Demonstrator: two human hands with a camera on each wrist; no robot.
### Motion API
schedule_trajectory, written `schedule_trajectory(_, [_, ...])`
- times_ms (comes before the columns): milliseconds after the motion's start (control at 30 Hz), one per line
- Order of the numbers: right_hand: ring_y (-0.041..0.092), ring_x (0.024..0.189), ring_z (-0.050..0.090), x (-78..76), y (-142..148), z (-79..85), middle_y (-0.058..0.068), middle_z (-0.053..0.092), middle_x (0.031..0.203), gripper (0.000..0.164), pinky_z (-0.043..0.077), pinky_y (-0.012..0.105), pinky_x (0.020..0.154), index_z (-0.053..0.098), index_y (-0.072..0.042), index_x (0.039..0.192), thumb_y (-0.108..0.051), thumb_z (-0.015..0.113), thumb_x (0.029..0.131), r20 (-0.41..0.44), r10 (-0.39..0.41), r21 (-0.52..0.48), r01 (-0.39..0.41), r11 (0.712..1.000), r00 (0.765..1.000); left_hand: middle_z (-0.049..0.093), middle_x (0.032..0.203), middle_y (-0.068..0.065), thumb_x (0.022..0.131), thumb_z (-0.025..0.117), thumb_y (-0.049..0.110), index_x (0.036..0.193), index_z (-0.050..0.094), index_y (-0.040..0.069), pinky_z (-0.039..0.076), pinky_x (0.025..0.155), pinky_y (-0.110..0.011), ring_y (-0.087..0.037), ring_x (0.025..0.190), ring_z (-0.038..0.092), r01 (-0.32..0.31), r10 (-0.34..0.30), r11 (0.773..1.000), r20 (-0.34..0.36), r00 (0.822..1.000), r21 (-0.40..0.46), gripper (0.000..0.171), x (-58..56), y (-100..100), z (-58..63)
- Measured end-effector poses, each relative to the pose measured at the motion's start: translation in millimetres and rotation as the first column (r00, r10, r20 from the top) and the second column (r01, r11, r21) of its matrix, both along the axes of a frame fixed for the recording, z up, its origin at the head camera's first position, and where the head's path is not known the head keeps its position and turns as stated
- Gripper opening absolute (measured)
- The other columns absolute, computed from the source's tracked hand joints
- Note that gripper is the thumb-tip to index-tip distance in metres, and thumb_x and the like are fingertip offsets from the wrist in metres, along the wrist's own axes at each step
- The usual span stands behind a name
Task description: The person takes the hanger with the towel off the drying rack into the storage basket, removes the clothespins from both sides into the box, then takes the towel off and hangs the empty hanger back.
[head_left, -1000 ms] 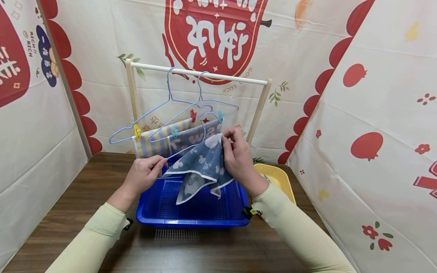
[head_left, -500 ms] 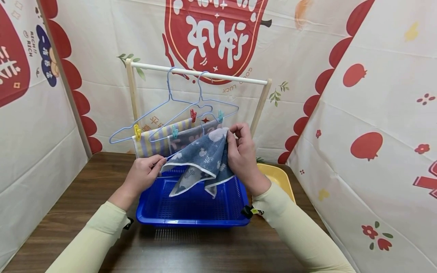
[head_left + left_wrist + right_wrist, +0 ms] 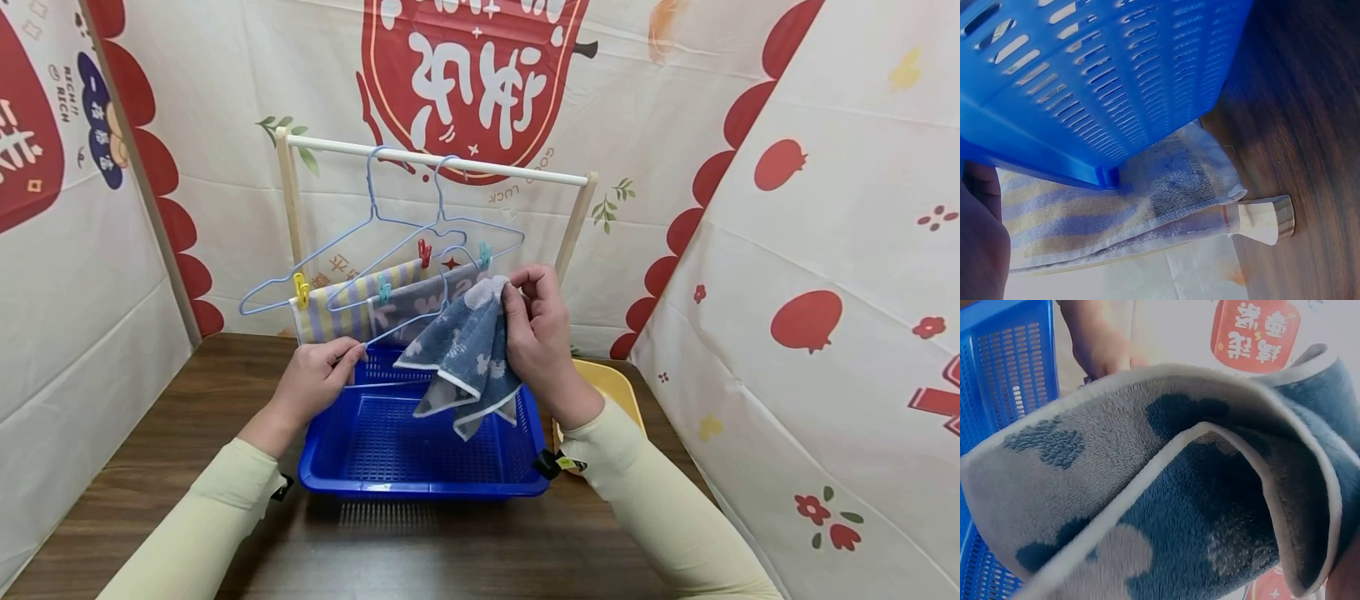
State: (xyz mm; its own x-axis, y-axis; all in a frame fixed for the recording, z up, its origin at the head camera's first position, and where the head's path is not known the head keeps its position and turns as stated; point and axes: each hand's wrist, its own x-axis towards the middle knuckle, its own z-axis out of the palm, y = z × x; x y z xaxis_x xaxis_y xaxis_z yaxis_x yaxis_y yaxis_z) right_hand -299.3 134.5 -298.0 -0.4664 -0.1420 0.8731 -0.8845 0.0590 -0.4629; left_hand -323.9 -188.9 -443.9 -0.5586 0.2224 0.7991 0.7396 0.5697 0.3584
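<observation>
In the head view my left hand (image 3: 318, 379) pinches the left end of a light-blue wire hanger (image 3: 405, 326), which is held over a blue basket (image 3: 420, 488). My right hand (image 3: 546, 337) pinches the top of a dark blue-grey towel (image 3: 468, 342) with pale patches and white edging. The towel hangs in folds and covers the hanger's right part. Its white-edged folds fill the right wrist view. Behind, two more hangers hang from the rack's white rail (image 3: 517, 171), bearing a striped towel (image 3: 330, 308) and a grey lettered towel (image 3: 405, 304).
Clothespins hold the hung towels: a yellow clothespin (image 3: 302, 290), a red clothespin (image 3: 425, 253) and teal ones. A yellow tray (image 3: 618, 392) stands right of the basket, partly behind my right forearm. Printed cloth walls (image 3: 817, 250) enclose the wooden table (image 3: 337, 558).
My right hand has moved right and slightly up with the towel, whose left corner has drawn away from my left hand. More of the held hanger shows. The left hand has barely moved.
</observation>
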Motion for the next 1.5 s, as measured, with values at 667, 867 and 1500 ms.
schedule_trajectory(667, [0.015, 0.065, 0.05, -6.1, -3, -26.4, 0.005, 0.055, 0.082, 0.009, 0.043, 0.028, 0.06, 0.056, -0.002, 0.109, 0.006, 0.058, 0.11, 0.055, 0.051, 0.413, -0.069, 0.908, 0.997, 0.059, 0.066, 0.013, 0.105, 0.071, 0.001, 0.092, 0.075, 0.012, 0.044, 0.055, -0.023, -0.004, 0.056, 0.052, -0.015, 0.015, 1.0, 0.011, 1.0, 0.002, 0.018, -0.4, 0, 1.9])
schedule_trajectory(867, [0.013, 0.068, 0.054, -13.1, -5, -38.3, 0.001, 0.061, 0.083, 0.008, 0.047, 0.03, 0.062, 0.057, -0.008, 0.109, -0.002, 0.06, 0.113, 0.105, -0.006, 0.543, -0.052, 0.838, 0.994, 0.059, 0.067, 0.013, 0.105, 0.071, 0.0, 0.092, 0.075, 0.013, 0.043, 0.056, -0.023, -0.004, 0.057, 0.052, -0.018, 0.018, 1.0, 0.008, 1.0, 0.003, 0.018, 0.9, -1, 2.8])
schedule_trajectory(1500, [0.011, 0.083, 0.06, -28.4, 6, -74.2, -0.006, 0.065, 0.094, 0.014, 0.054, 0.031, 0.075, 0.063, -0.015, 0.1, -0.009, 0.071, 0.11, 0.153, -0.112, 0.891, -0.088, 0.446, 0.982, 0.06, 0.066, 0.011, 0.103, 0.073, -0.001, 0.092, 0.075, 0.007, 0.045, 0.055, -0.024, -0.004, 0.056, 0.053, -0.017, 0.017, 1.0, -0.019, 1.0, -0.001, 0.014, 1.7, -2, 4.6])
